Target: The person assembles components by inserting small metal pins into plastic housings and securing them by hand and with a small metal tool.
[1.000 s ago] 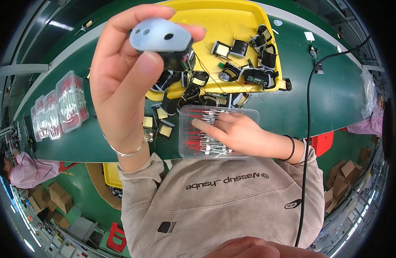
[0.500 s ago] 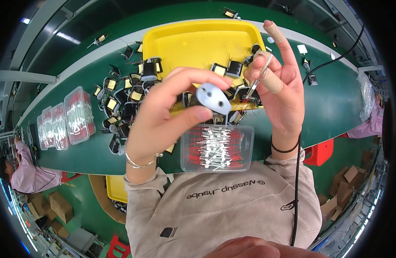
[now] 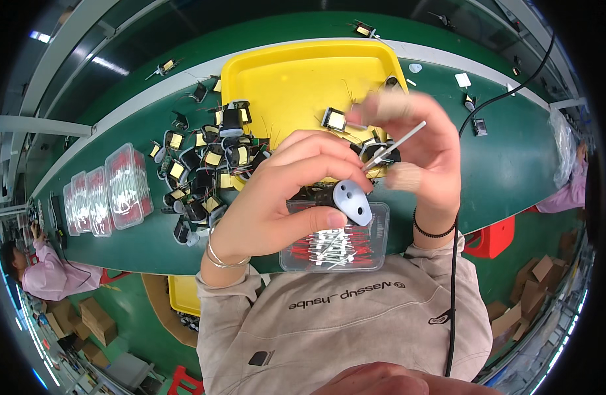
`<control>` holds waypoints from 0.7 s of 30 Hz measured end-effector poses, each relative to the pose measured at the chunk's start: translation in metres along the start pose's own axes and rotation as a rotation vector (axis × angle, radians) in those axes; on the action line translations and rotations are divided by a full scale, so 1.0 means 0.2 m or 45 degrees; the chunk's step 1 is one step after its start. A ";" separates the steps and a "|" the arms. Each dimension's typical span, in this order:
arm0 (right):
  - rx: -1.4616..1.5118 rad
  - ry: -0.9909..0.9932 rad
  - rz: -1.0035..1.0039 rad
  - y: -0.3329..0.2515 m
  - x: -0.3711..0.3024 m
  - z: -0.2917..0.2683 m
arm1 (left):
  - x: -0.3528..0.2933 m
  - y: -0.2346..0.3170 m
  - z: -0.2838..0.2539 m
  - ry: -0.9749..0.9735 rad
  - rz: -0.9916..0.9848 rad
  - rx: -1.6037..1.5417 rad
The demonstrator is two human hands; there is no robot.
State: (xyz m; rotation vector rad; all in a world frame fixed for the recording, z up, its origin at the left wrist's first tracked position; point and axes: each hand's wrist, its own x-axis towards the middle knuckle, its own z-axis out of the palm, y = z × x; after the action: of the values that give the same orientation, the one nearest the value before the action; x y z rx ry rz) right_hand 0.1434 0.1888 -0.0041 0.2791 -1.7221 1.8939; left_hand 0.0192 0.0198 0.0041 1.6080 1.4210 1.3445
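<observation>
My left hand (image 3: 293, 187) is closed on a small black housing with a pale blue oval end cap (image 3: 353, 203) that has dark holes in it. The cap faces up and to the right, above the clear box of leads. A thin white lead (image 3: 401, 143) with a metal part slants up from the left fingertips; its lower end meets them, and how it is held there is hidden. Around its upper part my right hand (image 3: 429, 141) is open, thumb and fingers apart and blurred. Finger wraps show on the right hand.
A yellow tray (image 3: 296, 66) holds several black housings on its near side, with more heaped to its left. Below my hands lies a clear box (image 3: 382, 253) of red and white leads. Similar boxes (image 3: 128, 184) stand at left. A black cable (image 3: 507, 95) runs down the right.
My left hand and the housing have moved down and right. My right hand has opened from its pinch on the lead, whose lower end is now at the left fingertips.
</observation>
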 end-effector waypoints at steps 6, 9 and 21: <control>0.019 0.061 -0.136 -0.04 -0.03 -0.06 | -0.01 -0.01 -0.02 -0.074 -0.077 -0.056; 0.149 0.415 -0.196 -0.07 -0.07 -0.07 | 0.00 0.00 0.02 0.198 -0.086 0.124; -0.735 0.196 -0.361 -0.18 -0.08 0.03 | 0.02 -0.04 0.13 0.429 0.126 0.356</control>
State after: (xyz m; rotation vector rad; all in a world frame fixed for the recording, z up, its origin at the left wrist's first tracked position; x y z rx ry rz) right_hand 0.1746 0.1789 0.0180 0.1371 -1.9162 1.1295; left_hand 0.0411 0.0302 -0.0106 1.7014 1.8167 1.5883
